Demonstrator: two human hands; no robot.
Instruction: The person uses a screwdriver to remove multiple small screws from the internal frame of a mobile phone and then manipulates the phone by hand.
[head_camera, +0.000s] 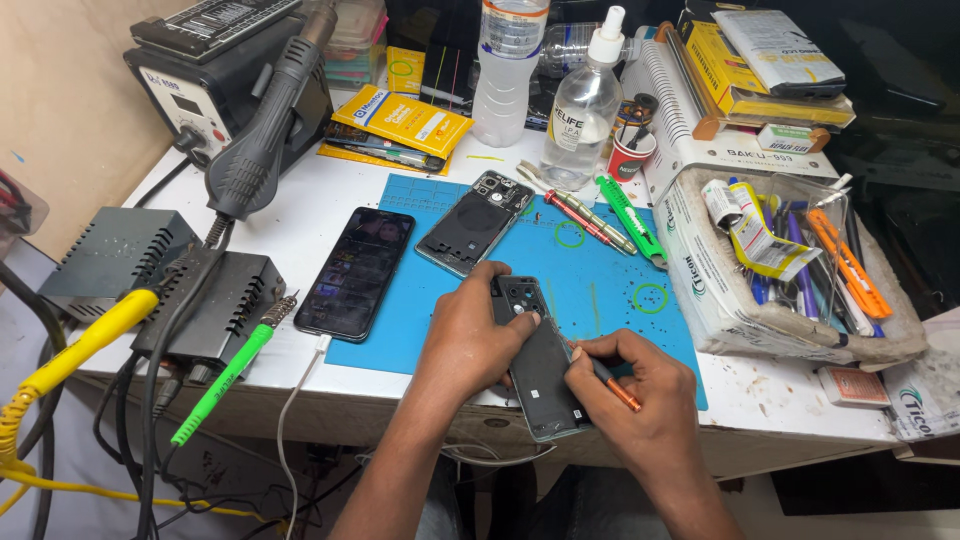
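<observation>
Head view, white counter (300, 215), blue mat (600, 290) at its near edge. Dark phone body (540, 360) lies back-up, half on the mat, overhanging the edge; camera cluster at its top. Left hand (470, 335) pins it, grip closed on its upper edge. Right hand (650, 395) grips an orange-handled screwdriver (610, 382), tip at the phone's right side. Step, by my reading: working a side fastener; next calls for steady, upright pressure.

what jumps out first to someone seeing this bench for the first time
First, the two hands at the front edge: the left hand pins a dark phone on the blue mat, while the right hand works an orange-handled screwdriver against its side. Behind them lie an opened phone shell and a lit phone; a grey hot-air gun rests far left.
</observation>
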